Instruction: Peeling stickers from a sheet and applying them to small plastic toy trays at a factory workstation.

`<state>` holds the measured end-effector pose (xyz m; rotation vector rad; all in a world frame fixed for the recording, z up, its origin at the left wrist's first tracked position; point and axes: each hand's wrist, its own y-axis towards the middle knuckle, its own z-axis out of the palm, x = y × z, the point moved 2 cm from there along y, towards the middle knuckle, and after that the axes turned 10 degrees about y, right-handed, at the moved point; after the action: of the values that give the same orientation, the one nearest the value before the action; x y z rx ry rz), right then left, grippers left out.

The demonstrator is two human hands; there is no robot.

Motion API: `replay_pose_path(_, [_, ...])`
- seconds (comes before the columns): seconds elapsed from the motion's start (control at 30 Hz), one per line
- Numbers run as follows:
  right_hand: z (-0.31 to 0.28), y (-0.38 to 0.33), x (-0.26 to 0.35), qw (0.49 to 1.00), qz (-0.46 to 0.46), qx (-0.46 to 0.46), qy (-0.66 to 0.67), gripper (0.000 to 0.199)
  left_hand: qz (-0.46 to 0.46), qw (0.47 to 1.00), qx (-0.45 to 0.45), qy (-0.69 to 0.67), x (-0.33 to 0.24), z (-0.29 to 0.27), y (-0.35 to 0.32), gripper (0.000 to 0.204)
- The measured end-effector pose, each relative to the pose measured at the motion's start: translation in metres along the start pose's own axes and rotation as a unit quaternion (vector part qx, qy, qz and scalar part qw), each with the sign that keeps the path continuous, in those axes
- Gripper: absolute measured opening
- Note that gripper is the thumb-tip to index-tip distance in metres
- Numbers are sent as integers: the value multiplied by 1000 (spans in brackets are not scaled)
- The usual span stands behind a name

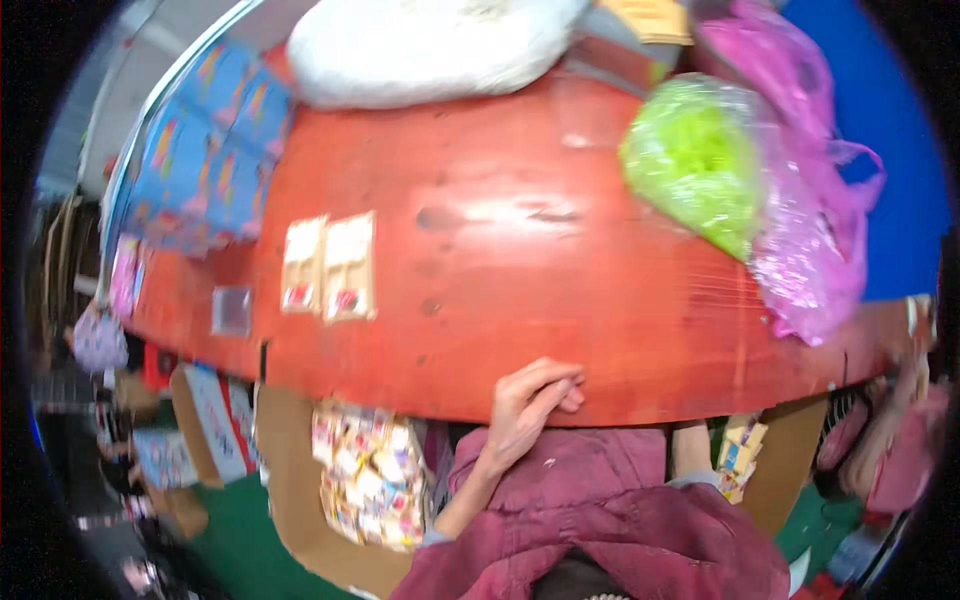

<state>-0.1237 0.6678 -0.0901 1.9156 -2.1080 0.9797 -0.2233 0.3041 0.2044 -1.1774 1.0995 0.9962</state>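
And here's the left hand (537, 400), over the near edge of the red worktop (470, 330), its fingers bent loosely inward; whether they close on anything, I cannot tell. Across to the right forearm (692, 452): it runs under the worktop's edge, so the right hand is out of sight and its grip can't be told. Just beside that forearm, small cream pieces (738, 455) lie in the right cardboard box (790, 470). Over by the left forearm, a heap of similar pieces with coloured patches (372, 475) fills much of the left cardboard box (293, 470). Up on the worktop, left of centre, two cream trays lie side by side, the left one (303, 262) and the right one (349, 262), each with a red spot at its near end. Far right, a clear bag of bright green stuff (695, 150) leans against a pink plastic bag (815, 230)!
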Motion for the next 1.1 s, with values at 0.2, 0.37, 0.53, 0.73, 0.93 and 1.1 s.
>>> replay_pose_path(0.2, [-28,6,43,997,53,55,19,43,13,1000,2,5,-7,4,1,17])
replay_pose_path(0.37, [-24,-33,36,988,58,141,35,41,16,1000,23,-6,-9,7,9,16])
replay_pose_path(0.53, [-133,-69,146,937,30,347,-14,35,7,999,35,-35,-3,-3,7,17])
replay_pose_path(0.73, [-258,-40,276,894,-75,440,44,31,2,994,78,-72,-3,0,13,18])
replay_pose_path(0.93, [-327,70,407,939,-303,158,21,14,-20,987,88,-131,5,-12,13,19])
replay_pose_path(1.1, [-387,247,475,899,-384,-197,73,19,-43,972,143,-181,6,-16,16,22])
